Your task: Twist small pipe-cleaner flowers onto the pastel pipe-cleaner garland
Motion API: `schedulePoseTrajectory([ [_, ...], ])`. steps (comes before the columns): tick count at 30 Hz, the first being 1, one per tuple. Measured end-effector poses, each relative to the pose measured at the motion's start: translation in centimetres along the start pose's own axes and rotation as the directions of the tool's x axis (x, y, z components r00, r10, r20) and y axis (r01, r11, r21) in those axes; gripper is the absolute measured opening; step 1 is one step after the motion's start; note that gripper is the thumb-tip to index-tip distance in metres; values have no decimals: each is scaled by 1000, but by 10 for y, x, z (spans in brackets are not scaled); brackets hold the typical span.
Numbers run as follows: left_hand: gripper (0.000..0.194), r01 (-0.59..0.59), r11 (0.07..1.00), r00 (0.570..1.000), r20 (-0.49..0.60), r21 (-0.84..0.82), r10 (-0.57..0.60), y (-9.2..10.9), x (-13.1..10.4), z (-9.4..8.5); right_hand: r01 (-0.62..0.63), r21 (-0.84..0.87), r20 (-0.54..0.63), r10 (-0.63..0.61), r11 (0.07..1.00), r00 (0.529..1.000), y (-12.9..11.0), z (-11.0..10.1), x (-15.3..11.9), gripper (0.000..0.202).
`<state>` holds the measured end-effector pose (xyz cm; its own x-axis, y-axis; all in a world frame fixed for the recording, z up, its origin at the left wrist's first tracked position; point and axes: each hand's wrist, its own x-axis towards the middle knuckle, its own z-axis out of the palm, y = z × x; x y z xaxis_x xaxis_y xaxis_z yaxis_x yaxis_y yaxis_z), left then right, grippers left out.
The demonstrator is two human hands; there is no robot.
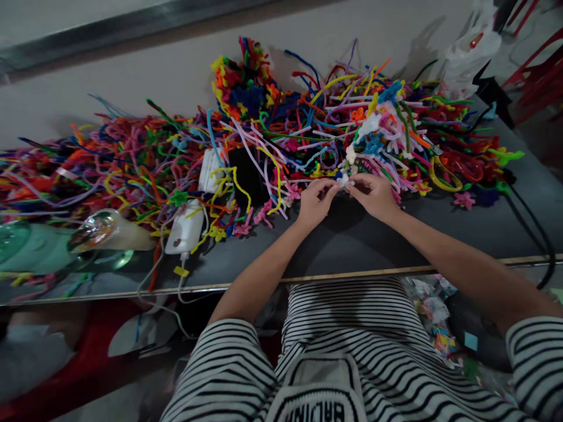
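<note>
Above the near side of the dark table (pixel 352 249), close to the front fringe of a long heap of colourful fuzzy stems (pixel 141 146), two bare hands are meeting over a small white fuzzy piece (pixel 344 181). The left hand (pixel 315 202) is pinching it from one side between thumb and fingers, and the right hand (pixel 375 196) is gripping it from the other, with the fingertips of both nearly coming together; the exact shape of the piece is too small to make out. Just beyond the hands, a cluster of pale pink, white and blue fuzzy shapes (pixel 380 132) is rising from the heap. To the right of the right hand, yellow-handled scissors (pixel 444 176) are lying among the stems, and a pink fuzzy flower (pixel 464 200) is resting on the tabletop nearby. To the left of the left hand, a black rectangular object (pixel 245 176) is standing out among the stems beside a white block (pixel 212 170), while a white device (pixel 185 228) is lying nearer the table's front edge, a pale cable (pixel 180 290) hanging down below it. Farther left, a greenish translucent container (pixel 41 246) is lying along the front of the heap. At the far right end, a whitish plastic bag (pixel 468 55) is sitting behind the stems.
</note>
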<state>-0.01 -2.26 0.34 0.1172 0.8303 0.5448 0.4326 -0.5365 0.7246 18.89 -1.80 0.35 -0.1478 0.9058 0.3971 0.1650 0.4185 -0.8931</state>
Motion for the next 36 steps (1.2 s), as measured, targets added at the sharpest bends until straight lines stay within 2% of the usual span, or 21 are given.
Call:
schedulePoseTrajectory([
  [6, 45, 61, 975, 991, 128, -212, -35, -2, 1, 1, -52, 42, 50, 50, 998, 997, -2, 2, -1, 33],
  [9, 44, 49, 979, 997, 62, -198, -38, 0, -1, 2, -90, 118, 65, 83, 989, 994, -2, 2, 1, 39],
  [12, 41, 21, 989, 998, -55, -143, -29, 1, -3, 0, -121, 150, 48, 115, 981, 992, -1, 2, 4, 48],
  [14, 41, 5, 997, 997, -72, -83, -11, 1, -2, -2, -131, 169, 48, 124, 977, 991, -2, 0, 6, 52],
  [17, 38, -41, 999, 998, -47, 4, 41, 1, -1, -4, -120, 210, 77, 106, 970, 991, -5, -1, 8, 53],
  [20, 31, -143, 987, 989, -12, 73, 144, 3, 0, -4, -101, 230, 122, 74, 968, 990, -7, -1, 7, 49],
  [23, 21, -269, 950, 961, -17, 158, 275, 3, 0, -5, -73, 228, 107, 50, 971, 993, -5, 0, 7, 45],
  [26, 23, -341, 900, 935, 2, 273, 354, -1, -2, -10, -95, 208, 73, 81, 974, 994, 0, -1, 8, 51],
  [29, 26, -378, 854, 916, 13, 358, 400, -6, -3, -17, -146, 216, 78, 131, 966, 988, 2, -2, 8, 56],
  [32, 25, -383, 831, 912, 20, 404, 411, -7, -3, -21, -173, 232, 102, 153, 957, 983, 1, -1, 7, 52],
  [36, 22, -387, 851, 921, 104, 356, 375, 0, -1, -18, -181, 217, 76, 169, 959, 983, 0, -1, 6, 41],
])
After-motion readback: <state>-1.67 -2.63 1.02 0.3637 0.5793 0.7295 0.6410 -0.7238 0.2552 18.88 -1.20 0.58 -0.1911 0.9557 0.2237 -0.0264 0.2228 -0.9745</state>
